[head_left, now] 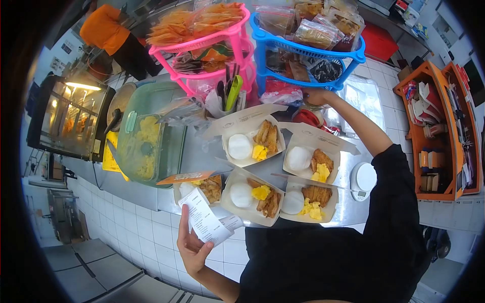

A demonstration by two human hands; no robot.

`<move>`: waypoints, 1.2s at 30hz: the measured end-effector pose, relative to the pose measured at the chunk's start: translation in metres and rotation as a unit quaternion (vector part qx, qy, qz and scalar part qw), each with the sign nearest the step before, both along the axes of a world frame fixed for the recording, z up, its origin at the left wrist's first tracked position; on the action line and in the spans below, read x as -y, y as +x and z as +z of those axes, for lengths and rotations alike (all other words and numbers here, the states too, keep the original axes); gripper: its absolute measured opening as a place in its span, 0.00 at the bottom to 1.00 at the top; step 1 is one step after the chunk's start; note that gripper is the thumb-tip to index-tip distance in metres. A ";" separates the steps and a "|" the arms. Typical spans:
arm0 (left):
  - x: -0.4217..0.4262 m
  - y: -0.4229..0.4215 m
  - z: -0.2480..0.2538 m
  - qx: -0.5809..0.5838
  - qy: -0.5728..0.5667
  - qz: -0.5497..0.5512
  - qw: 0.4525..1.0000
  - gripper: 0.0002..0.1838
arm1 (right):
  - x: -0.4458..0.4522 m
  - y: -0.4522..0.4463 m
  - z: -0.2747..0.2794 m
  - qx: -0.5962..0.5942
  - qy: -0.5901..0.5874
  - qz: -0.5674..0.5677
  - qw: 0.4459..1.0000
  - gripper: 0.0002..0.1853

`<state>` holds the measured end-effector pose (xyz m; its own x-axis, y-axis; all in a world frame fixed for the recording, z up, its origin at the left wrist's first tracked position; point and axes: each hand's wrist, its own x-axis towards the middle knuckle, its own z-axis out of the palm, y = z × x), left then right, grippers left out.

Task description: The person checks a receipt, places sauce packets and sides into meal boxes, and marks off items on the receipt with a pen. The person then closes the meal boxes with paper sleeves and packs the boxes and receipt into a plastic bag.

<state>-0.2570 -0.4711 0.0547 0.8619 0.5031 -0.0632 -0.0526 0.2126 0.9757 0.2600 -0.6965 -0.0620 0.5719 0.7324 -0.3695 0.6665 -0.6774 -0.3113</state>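
My left hand [194, 250] is closed on a printed paper receipt [206, 218], held up at the front edge of the table. Several open takeaway boxes [233, 206] stand just beyond it, each with a white round of rice [242, 146], fried chicken [266, 139] and yellow scrambled egg [321, 173]. My right hand [317, 97] reaches across the table to the foot of the blue rack [308, 44], beside a pink-and-white plastic packet [280, 94]. Its fingers are largely hidden, so whether it grips anything does not show.
A pink rack [202, 45] with bagged orange items stands beside the blue one. On the left are a green plastic tub [151, 136] with egg and a lit display warmer [70, 118]. A white scale [364, 179] sits at right; a person in orange [105, 30] stands behind.
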 end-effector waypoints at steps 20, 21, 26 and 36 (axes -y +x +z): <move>-0.003 -0.003 0.005 0.013 0.016 -0.026 0.999 0.54 | 0.001 0.017 -0.028 0.065 -0.028 0.015 0.997 0.18; -0.003 -0.005 0.005 0.015 0.017 -0.024 0.999 0.54 | 0.001 0.017 -0.028 0.083 -0.008 0.030 0.996 0.19; -0.004 -0.007 0.003 0.026 0.016 -0.017 0.999 0.54 | 0.005 0.013 -0.029 0.034 0.089 -0.032 0.995 0.24; -0.002 0.002 0.006 0.035 0.023 -0.051 0.998 0.54 | 0.051 -0.041 -0.006 0.118 0.198 -0.063 0.971 0.06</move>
<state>-0.2547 -0.4691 0.0603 0.9106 0.4127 0.0194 -0.1009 0.1764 0.9791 0.2185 -0.7476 -0.0684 0.7012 0.7086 0.0793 0.6700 -0.6167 -0.4133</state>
